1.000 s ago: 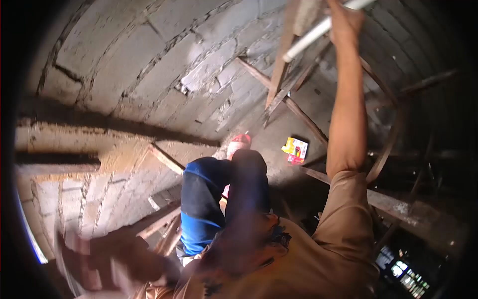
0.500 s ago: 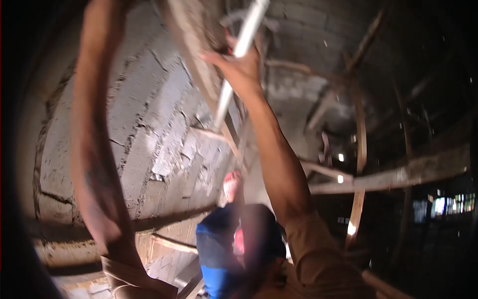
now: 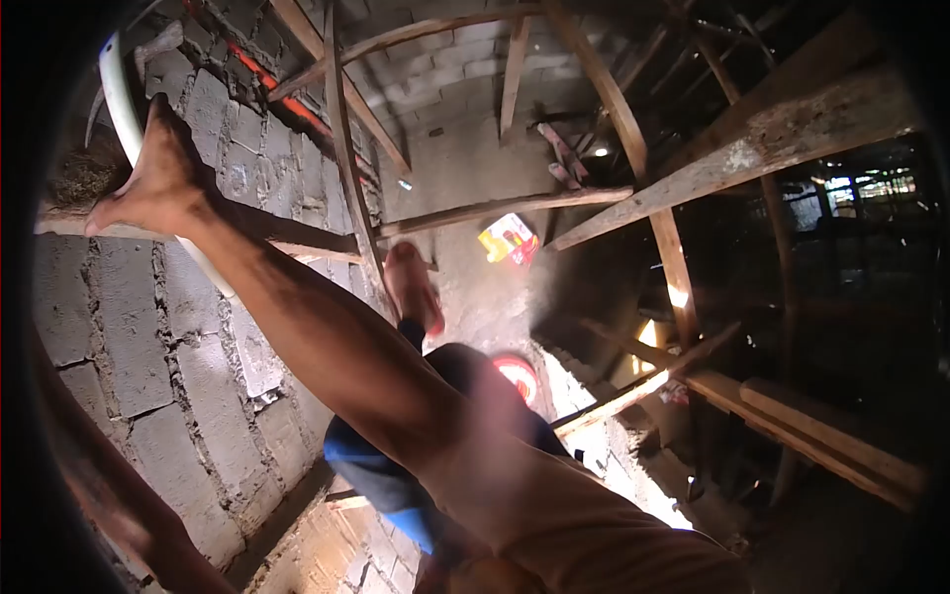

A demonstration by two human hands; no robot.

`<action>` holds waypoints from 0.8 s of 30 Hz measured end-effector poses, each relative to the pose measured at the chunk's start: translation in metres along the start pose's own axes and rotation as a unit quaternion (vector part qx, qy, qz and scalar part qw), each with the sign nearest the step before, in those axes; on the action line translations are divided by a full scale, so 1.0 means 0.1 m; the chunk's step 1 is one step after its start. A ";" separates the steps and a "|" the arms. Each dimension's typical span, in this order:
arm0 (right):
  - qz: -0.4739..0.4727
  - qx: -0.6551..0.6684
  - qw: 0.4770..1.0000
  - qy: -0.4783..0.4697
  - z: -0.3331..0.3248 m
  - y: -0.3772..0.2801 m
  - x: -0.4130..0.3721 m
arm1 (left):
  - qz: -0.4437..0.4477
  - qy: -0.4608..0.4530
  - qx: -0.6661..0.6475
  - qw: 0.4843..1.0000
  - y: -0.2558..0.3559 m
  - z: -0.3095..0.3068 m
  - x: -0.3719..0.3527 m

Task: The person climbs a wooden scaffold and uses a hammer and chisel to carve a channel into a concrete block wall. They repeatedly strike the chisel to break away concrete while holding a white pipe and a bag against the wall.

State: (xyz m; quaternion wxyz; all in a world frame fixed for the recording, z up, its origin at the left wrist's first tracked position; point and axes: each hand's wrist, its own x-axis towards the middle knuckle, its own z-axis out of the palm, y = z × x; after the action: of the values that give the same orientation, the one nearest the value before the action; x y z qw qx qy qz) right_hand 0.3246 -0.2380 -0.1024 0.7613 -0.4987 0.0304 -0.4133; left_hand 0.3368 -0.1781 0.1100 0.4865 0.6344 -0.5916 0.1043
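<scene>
My right hand [image 3: 163,183] is at the upper left, with a long white pipe [image 3: 121,99] running between its thumb and fingers. The pipe's lower end comes out below my wrist, in front of the block wall. My thumb lies along a wooden beam [image 3: 282,233], while the fingertips are hidden behind the hand. Close to the pipe's top is a grey, curved piece [image 3: 163,42] whose kind I cannot make out. Only my left forearm [image 3: 109,495] shows at the left edge; that hand is out of sight.
A grey block wall [image 3: 134,317] rises on the left, with an orange strip [image 3: 262,69] along it. Wooden poles [image 3: 623,119] and planks [image 3: 811,426] cross around me. Far below are my sandalled foot [image 3: 414,287] and a yellow-red packet [image 3: 510,240].
My right hand has swung to the upper left of the view with the white pipe. The view has turned, showing more of the floor. My left forearm has dropped toward the lower left.
</scene>
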 end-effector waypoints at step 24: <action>0.269 -0.014 0.904 -0.332 -0.54 -0.45 0.80 | -0.038 0.390 -0.032 0.919 -0.12 -0.19 0.10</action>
State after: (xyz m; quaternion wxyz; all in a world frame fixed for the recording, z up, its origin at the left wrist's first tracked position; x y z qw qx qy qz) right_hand 0.3252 -0.3378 -0.0654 0.8022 -0.5909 -0.0855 -0.0026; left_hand 0.3584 -0.1727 0.1204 0.7025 0.5493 -0.3334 0.3059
